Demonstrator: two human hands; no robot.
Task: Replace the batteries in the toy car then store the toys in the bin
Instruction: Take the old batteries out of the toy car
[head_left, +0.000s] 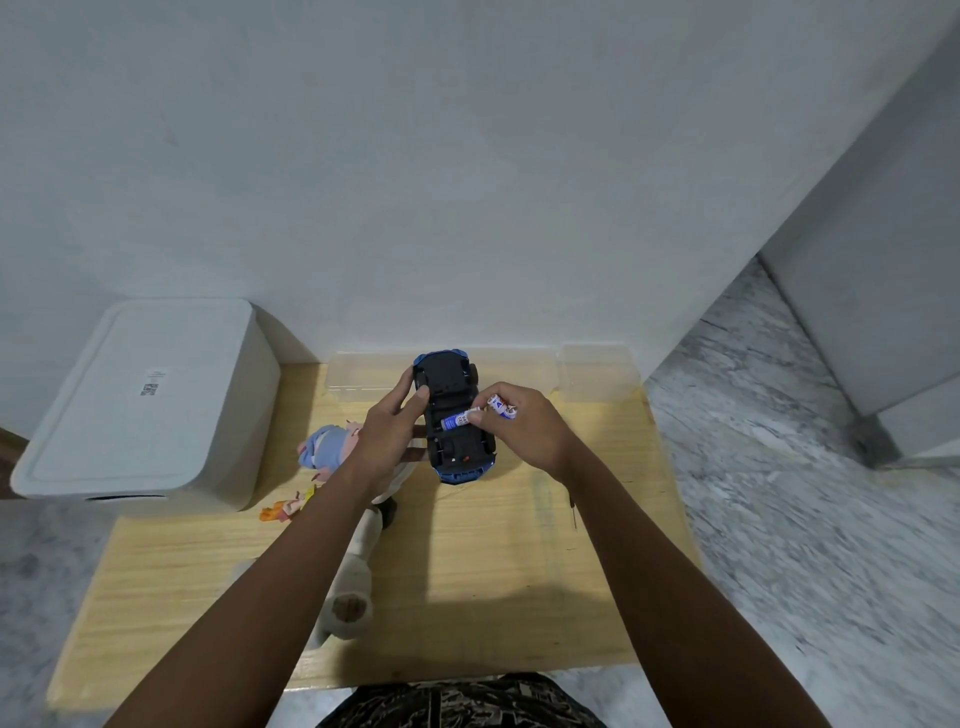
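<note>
A blue toy car (453, 384) lies upside down on the wooden table (498, 561), its black underside facing up. My left hand (392, 423) grips the car's left side. My right hand (524, 426) pinches a blue and white battery (460, 419) whose tip lies across the middle of the car's underside. A second battery (500, 404) with the same label sticks out between the fingers of that hand.
A clear plastic bin (363, 379) stands at the table's far edge by the wall, and a small clear box (597, 371) to its right. A white lidded container (150, 405) sits left. A blue-pink plush (327, 447), an orange toy (285, 509) and a beige plush (353, 592) lie under my left arm.
</note>
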